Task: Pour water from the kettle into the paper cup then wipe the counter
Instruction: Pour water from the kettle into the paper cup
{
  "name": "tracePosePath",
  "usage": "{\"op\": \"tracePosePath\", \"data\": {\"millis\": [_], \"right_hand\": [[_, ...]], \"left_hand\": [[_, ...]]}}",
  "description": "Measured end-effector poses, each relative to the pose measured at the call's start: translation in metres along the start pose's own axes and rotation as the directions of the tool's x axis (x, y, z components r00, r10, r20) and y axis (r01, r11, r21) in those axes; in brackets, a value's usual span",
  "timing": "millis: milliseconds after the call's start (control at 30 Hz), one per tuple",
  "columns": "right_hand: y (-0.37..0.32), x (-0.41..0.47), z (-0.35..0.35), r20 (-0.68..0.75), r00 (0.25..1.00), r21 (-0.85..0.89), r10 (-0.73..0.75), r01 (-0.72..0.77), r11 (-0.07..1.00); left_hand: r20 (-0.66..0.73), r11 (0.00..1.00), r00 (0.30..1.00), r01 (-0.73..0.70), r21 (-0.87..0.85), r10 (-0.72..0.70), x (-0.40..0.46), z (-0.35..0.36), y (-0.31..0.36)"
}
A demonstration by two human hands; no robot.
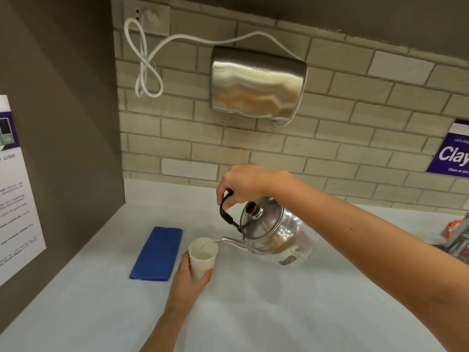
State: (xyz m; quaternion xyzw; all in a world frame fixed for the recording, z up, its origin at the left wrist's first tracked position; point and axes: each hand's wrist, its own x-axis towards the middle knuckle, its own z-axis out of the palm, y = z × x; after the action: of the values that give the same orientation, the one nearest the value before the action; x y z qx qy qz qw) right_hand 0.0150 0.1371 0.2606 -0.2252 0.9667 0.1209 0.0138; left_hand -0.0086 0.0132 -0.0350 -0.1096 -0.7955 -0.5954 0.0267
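A shiny steel kettle (276, 231) is tilted to the left above the white counter (266, 308). My right hand (242, 182) grips its black handle from above. Water runs from the thin spout into a white paper cup (203, 256). My left hand (189, 280) wraps around the cup's lower part and holds it on the counter. A folded blue cloth (157, 254) lies flat to the left of the cup, apart from both hands.
A steel hand dryer (257, 83) with a white cord (142, 62) hangs on the tiled wall behind. A brown side wall with a poster (15, 194) bounds the counter on the left. Orange and grey packaging (458, 237) sits at the right edge.
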Motion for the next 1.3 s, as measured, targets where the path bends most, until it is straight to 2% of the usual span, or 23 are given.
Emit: {"op": "tracePosePath", "data": {"millis": [1300], "right_hand": [[-0.003, 0.005, -0.004, 0.01, 1.0, -0.05, -0.008, 0.008, 0.999]], "left_hand": [[0.001, 0.999, 1.0, -0.022, -0.025, 0.022, -0.0009, -0.0015, 0.0022]]}}
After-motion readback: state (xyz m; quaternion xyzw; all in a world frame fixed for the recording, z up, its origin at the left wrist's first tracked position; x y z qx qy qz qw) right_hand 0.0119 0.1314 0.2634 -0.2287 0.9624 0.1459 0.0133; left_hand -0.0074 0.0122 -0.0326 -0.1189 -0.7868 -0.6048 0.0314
